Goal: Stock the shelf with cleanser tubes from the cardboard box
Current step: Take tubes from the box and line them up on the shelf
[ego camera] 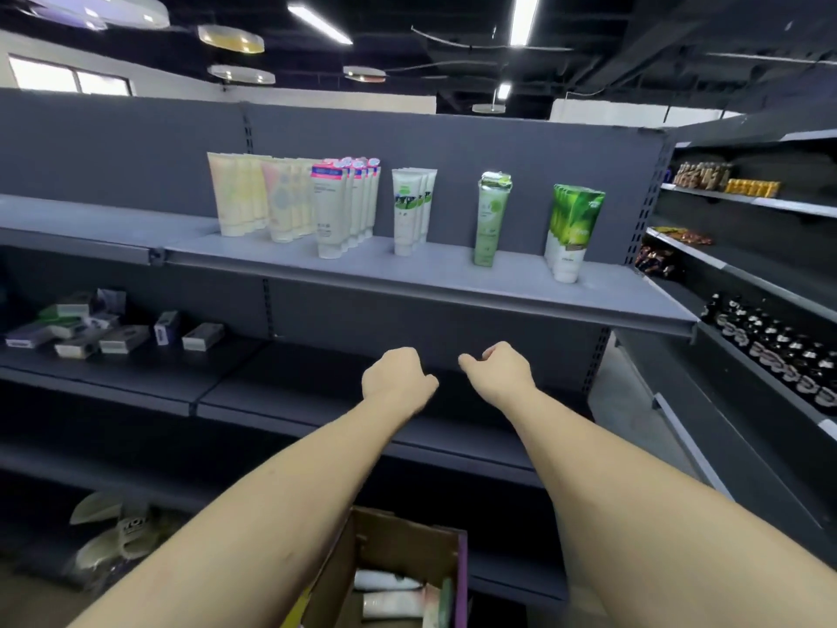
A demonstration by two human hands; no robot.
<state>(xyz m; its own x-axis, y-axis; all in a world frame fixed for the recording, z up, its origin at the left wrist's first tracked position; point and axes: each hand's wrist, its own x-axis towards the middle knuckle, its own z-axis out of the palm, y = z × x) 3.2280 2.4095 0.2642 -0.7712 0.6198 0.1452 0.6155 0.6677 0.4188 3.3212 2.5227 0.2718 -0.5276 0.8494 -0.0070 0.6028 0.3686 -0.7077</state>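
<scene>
Both your hands hang in front of the second shelf, forearms stretched forward and side by side. Your left hand (396, 378) has its fingers curled loosely under and holds nothing; your right hand (500, 371) is curled the same way, thumb pointing toward the left one, also carrying nothing. They are near each other but apart.

Below your forearms sits the cardboard box (398, 555), its top open, with at least two pale cleanser tubes (389, 591) lying inside; more may be hidden by the wall.

On the grey top shelf (453, 274) you have six groups standing cap-down: cream-yellow tubes (235, 194) at the far left, pink-and-yellow tubes (283, 201) touching them, a row of white tubes with pink tops (333, 210), about three white tubes with green print (407, 210), one light-green tube (491, 217) alone, and a row of dark-green leaf tubes (573, 228). Exact counts in the rows you cannot tell.

Small boxes (113, 328) lie scattered on the lower left shelf.
</scene>
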